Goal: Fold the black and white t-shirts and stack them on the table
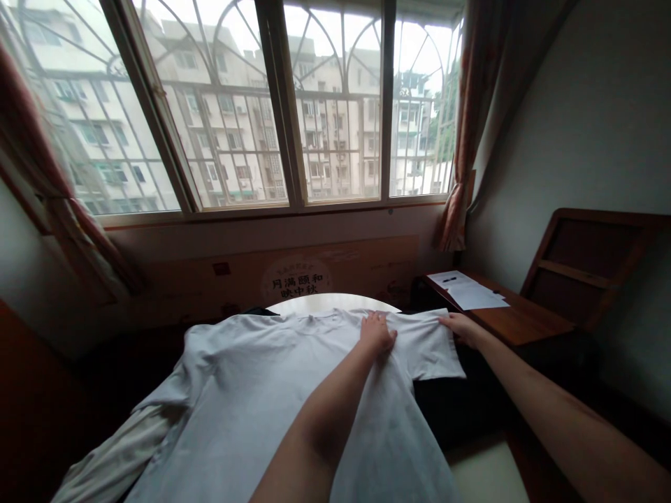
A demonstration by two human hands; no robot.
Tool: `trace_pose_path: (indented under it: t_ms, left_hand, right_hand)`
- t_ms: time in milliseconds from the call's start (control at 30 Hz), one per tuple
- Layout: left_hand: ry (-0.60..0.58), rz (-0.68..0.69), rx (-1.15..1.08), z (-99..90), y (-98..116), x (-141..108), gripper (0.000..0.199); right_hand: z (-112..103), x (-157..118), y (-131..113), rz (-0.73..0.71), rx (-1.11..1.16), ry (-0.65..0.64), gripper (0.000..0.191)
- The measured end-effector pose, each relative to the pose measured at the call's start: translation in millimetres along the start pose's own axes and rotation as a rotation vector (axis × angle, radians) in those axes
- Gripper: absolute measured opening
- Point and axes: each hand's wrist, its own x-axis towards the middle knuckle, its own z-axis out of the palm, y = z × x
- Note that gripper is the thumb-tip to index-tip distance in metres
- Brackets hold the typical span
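A white short-sleeved T-shirt (283, 391) is spread out in front of me, its collar end towards the window. My left hand (377, 334) lies on the shirt near the shoulder, with the fingers resting on the cloth. At the right, the sleeve (433, 349) is stretched outward. Its upper outer corner is pinched between the fingers of my right hand (461, 327). The left sleeve (196, 356) hangs in loose folds. Beneath the shirt, a white rounded surface (335, 302) shows at the far edge.
Pale crumpled cloth (123, 454) lies at the lower left, and dark cloth (456, 405) sits under the right sleeve. A wooden table (539, 325) holds white papers (477, 295) and a pen. Behind it stands a framed wooden panel (587, 258). A printed cardboard panel (361, 269) lines the wall below the barred window.
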Motion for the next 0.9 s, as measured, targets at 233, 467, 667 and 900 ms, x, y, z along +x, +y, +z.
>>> trace_pose_path:
  t_ms: [233,467,667,900]
  left_hand:
    - [-0.031,0.023,0.006,24.2,-11.0,5.2,0.076]
    - [0.175,-0.133,0.042,-3.6,-51.6,26.0,0.046]
    - [0.199,-0.166,0.065,3.9,-88.9,24.1,0.035]
    - [0.094,-0.102,0.010,13.3,-97.5,28.0,0.041]
  right_hand:
    - [13.6,-4.0,8.6,-0.071,-0.010,0.025,0.033]
    - [7.3,-9.4,12.2,-0.070,-0.037,-0.058,0.025]
    - [10.8,-7.0,22.7,-0.190,-0.017,0.062,0.029]
    - [11.7,-17.5,19.7,-0.157,0.082,0.100,0.025]
